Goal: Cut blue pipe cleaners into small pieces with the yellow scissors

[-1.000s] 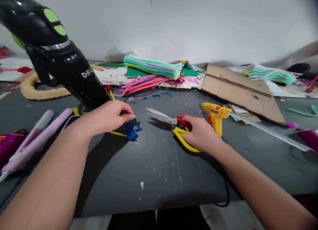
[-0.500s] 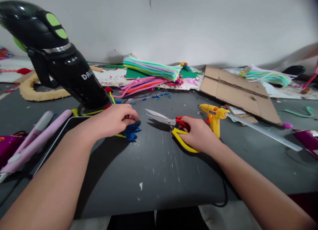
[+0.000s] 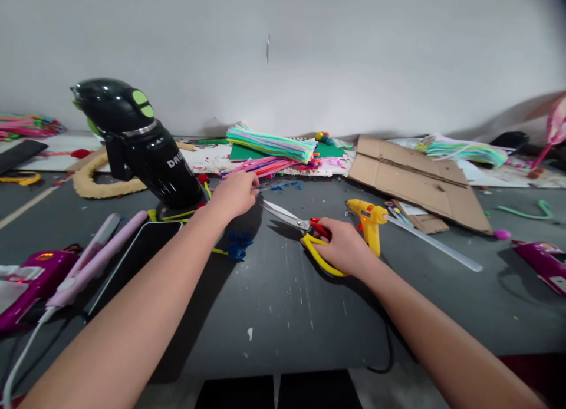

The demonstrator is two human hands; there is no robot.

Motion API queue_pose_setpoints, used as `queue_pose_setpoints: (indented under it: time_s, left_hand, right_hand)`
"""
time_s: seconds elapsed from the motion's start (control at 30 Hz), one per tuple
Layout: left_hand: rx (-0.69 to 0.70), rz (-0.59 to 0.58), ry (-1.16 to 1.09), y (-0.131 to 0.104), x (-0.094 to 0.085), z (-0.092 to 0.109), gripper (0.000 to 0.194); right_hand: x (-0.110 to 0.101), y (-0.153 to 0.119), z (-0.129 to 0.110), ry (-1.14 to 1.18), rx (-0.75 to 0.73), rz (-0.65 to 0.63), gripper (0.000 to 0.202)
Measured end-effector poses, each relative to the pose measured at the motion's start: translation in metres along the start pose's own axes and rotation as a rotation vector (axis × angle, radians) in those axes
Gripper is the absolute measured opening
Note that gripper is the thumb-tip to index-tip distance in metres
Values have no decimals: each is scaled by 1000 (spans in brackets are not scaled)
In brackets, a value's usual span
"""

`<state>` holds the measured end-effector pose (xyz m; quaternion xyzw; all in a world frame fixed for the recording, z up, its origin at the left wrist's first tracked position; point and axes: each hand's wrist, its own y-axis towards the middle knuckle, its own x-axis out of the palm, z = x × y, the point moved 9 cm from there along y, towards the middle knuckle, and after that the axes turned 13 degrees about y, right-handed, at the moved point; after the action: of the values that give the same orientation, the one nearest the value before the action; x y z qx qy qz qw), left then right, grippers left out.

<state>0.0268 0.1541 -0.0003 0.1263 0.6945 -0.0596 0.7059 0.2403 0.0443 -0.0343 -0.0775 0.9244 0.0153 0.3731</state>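
Observation:
My right hand grips scissors with one red and one yellow handle, the blades slightly apart and pointing left. My left hand is raised over the table by the front end of the pink pipe cleaners, its fingers curled together. Whether anything is pinched in it I cannot make out. Below that hand, a blue fuzzy flower-like piece lies on the table with a yellow stem partly hidden by my forearm. Small blue snippets are scattered beyond the scissors.
A black bottle stands at the left behind a phone and a pink hair straightener. On the right are a yellow glue gun with a long glue stick and a cardboard sheet. Pastel pipe cleaners lie at the back.
My left hand has moved away from the blue piece, up and forward toward the pink pipe cleaners. The blue piece now lies on the table. The scissors stay in my right hand; the view has tilted up.

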Motion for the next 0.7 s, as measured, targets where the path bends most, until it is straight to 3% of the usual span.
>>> queue_pose_setpoints:
  time_s: [0.23, 0.33, 0.47, 0.57, 0.7]
  left_hand:
    - [-78, -41, -12, 16, 27, -5, 17]
    - [-86, -36, -5, 17, 29, -6, 12]
    - [-50, 80, -73, 5, 10, -4, 13]
    - [-105, 115, -294, -18, -2, -13, 11]
    - [-79, 196, -505, -49, -16, -17, 12]
  right_hand:
    - [-2, 1, -4, 4, -10, 12, 22]
    - [-2, 2, -4, 7, -4, 4, 21]
    - [-2, 2, -3, 15, -12, 10, 21]
    - [-2, 1, -1, 28, -10, 16, 20]
    - [-2, 1, 1, 30, -11, 28, 20]
